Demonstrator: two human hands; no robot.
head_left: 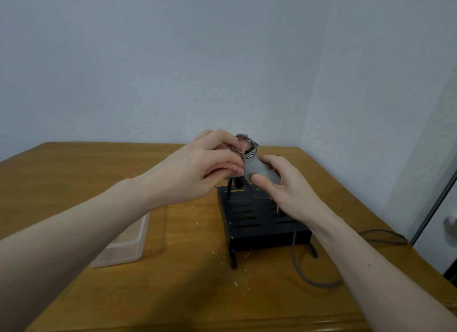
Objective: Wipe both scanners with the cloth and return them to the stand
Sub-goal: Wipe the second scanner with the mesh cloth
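Our left hand [197,168] is closed on a bunched checked cloth [243,156], fingers curled over it and pressing it against the scanner [262,172]. Our right hand [286,190] grips that grey scanner from the right, thumb across its near side and fingers wrapped behind it. We hold both above the far end of the stand [249,220], clear of the table [74,173]. The cloth covers the scanner's upper left part, so we can see only its pale grey middle between the two hands.

The stand is a black slotted box on thin bent legs, sitting on the wooden table just under our hands. A dark upright post rises from its far left corner. A grey cable [295,265] runs down across the stand's near right edge, loops over the table and trails off to the right. We cannot tell where a second scanner is.

To the left of the stand, partly under our left forearm, lies a clear plastic tub [123,247]. Small pale crumbs [235,284] are scattered on the table near the stand's front legs.
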